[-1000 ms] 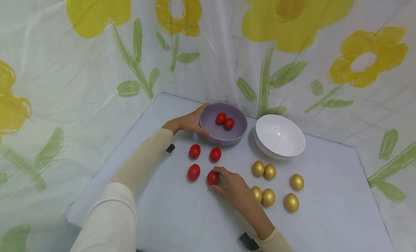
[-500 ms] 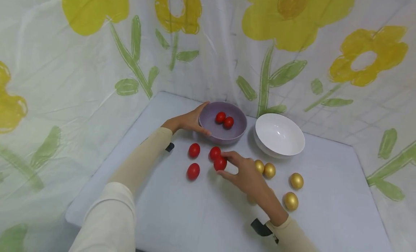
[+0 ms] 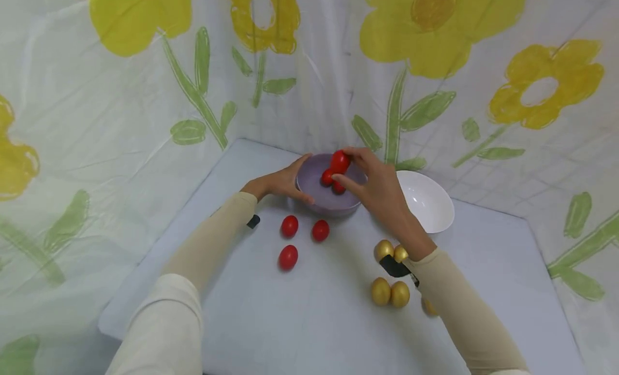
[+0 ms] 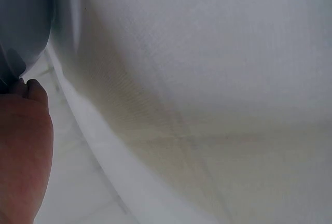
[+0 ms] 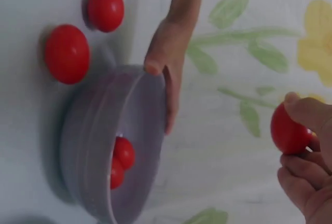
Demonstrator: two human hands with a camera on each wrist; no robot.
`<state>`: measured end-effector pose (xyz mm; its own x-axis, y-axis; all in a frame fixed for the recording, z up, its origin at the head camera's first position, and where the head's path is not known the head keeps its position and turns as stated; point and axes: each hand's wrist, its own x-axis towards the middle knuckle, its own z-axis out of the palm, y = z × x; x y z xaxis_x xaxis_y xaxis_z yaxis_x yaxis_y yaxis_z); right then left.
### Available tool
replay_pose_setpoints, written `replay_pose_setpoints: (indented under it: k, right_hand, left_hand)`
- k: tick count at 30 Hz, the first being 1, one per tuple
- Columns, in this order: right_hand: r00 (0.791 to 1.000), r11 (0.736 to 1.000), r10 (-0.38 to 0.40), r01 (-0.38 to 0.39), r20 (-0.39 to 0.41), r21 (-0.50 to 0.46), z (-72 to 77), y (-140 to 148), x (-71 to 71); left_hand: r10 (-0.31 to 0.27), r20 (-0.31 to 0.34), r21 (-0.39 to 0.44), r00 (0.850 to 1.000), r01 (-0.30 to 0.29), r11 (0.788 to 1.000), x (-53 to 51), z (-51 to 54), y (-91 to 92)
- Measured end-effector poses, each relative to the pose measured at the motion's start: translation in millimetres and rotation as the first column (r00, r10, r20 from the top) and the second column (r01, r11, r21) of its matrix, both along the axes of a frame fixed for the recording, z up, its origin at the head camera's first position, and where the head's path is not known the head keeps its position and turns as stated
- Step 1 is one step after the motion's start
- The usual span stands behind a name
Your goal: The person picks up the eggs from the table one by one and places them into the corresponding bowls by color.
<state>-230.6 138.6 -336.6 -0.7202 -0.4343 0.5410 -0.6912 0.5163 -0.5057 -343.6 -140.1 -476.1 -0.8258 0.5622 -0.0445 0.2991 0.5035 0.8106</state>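
My right hand (image 3: 382, 188) pinches a red egg (image 3: 340, 161) between thumb and fingers, above the purple bowl (image 3: 333, 209). In the right wrist view this egg (image 5: 288, 130) is apart from the bowl. Two red eggs lie inside the bowl, partly hidden by the held egg and hand. My left hand (image 3: 284, 182) grips the bowl's left side, thumb toward the near side and fingers toward the far side. On the table in front of the bowl are a red egg (image 3: 289, 226), another red egg (image 3: 320, 230) and a nearer red egg (image 3: 288, 257).
A white bowl (image 3: 432, 203) stands right of the purple one, partly behind my right hand. Several gold eggs (image 3: 381, 291) lie on the table's right half, some covered by my right forearm. A flowered curtain (image 3: 319, 106) hangs behind the white table (image 3: 271, 321).
My right hand has lifted a red egg from the near right of the red group and carried it up and forward over the purple bowl. The left hand stays on the bowl.
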Motion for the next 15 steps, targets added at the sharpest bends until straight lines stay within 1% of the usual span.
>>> replay_pose_setpoints:
  k: [2,4,7,10,12,15]
  right_hand:
    - [1.000,1.000,0.013,-0.013,0.014,-0.002,-1.5,-8.5,-15.0]
    - [0.999,1.000,0.009,-0.010,0.033,0.018,-6.8,-17.3,-29.4]
    - [0.997,0.998,-0.020,0.015,0.077,0.065,-19.5,-30.3,-49.1]
    - [0.990,0.989,-0.066,0.048,0.126,0.141,-36.3,-40.1,-64.6]
    - [0.983,0.982,-0.091,0.062,0.157,0.180,-47.8,-45.2,-73.1]
    - [0.973,0.968,-0.127,0.079,0.192,0.238,-63.9,-49.7,-83.4]
  left_hand:
    - [-0.007,-0.005,0.015,1.000,0.007,1.000,0.5,1.2,0.0]
    - [-0.017,-0.011,0.033,1.000,0.018,0.999,2.6,3.9,0.1]
    - [-0.041,0.000,0.086,0.999,0.041,0.995,8.5,11.9,1.7]
    - [-0.067,0.011,0.136,0.998,0.065,0.989,12.9,18.5,3.6]
    - [-0.071,0.009,0.138,0.997,0.069,0.988,13.6,19.2,4.1]
    - [-0.059,0.005,0.087,0.998,0.058,0.995,10.8,14.9,3.7]
